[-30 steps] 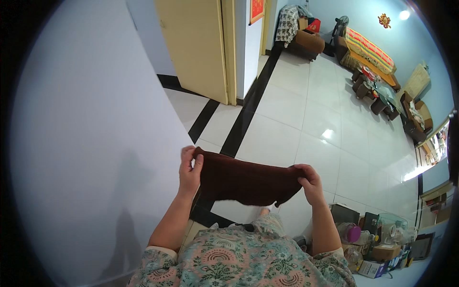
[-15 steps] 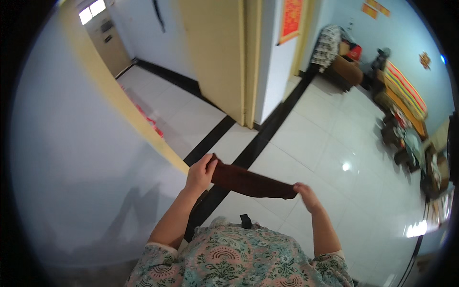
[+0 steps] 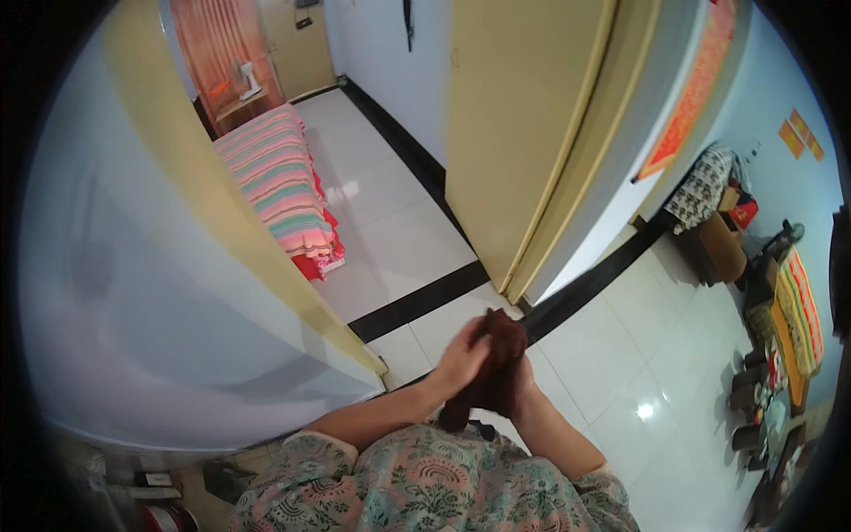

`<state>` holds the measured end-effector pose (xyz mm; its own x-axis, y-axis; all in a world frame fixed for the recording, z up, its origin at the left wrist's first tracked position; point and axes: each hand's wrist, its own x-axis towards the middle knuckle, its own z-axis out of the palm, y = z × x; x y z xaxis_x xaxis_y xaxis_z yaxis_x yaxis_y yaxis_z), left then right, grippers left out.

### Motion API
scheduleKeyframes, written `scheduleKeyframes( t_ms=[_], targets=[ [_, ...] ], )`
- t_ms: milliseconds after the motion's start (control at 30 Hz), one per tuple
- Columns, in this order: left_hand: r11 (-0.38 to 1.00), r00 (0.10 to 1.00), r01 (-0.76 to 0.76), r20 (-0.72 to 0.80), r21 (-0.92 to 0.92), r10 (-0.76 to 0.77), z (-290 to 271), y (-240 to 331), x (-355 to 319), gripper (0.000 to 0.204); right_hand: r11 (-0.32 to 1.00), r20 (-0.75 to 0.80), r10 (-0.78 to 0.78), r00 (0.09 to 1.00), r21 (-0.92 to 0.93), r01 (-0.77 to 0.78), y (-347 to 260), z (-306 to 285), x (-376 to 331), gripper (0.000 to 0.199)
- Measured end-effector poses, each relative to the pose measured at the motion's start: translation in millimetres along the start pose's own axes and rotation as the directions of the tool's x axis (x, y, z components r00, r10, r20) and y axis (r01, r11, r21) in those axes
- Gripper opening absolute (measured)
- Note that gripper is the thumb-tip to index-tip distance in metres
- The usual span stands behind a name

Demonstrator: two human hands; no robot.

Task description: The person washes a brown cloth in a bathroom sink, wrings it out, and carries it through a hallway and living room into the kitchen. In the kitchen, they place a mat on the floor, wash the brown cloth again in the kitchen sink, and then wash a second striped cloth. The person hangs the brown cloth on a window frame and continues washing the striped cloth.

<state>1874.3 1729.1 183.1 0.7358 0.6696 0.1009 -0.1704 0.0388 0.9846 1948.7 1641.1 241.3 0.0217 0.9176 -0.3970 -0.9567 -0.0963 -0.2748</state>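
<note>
1. The left hand (image 3: 459,362) and the right hand (image 3: 523,377) press together in front of the chest, each grip clamped on the dark brown cloth (image 3: 498,355) bunched between them.
2. The cloth looks soft and thick, gathered into a lumpy roll, with one end hanging below the palms.
3. Beneath lies a glossy white tiled floor (image 3: 612,355) with black strips; a striped bed (image 3: 275,182) shows through the doorway.
4. Most of the right hand's fingers are hidden behind the cloth.

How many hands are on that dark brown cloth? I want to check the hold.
2. The left hand covers the bunched dark brown cloth from its left; the right hand sits mostly hidden behind it.
</note>
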Motion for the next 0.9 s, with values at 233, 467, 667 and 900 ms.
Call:
scheduleKeyframes(
  t_ms=[233,467,667,900],
  targets=[
    [0.652,0.832,-0.479,0.069,0.588,0.55,-12.0,46.7,117.2,0.035,0.934,0.06,-0.301,0.952,-0.184,0.306,-92.8,33.4,123.7,0.042],
    [0.722,0.946,-0.168,-0.317,-0.671,-0.074,-69.8,102.3,225.7,0.031,0.975,0.386,-0.116,0.915,-0.133,0.179,-164.1,36.4,220.6,0.057],
    [0.307,0.963,0.151,0.07,-0.94,-0.259,-104.2,49.0,293.6,0.02,0.978,0.416,0.172,0.893,-0.184,-0.103,-191.1,70.7,283.6,0.064],
    [0.77,0.95,0.198,-0.075,-0.606,-0.304,-109.5,20.6,373.7,0.019,0.89,0.468,0.427,0.774,-0.37,-0.267,-282.8,47.4,412.4,0.04]
  ],
)
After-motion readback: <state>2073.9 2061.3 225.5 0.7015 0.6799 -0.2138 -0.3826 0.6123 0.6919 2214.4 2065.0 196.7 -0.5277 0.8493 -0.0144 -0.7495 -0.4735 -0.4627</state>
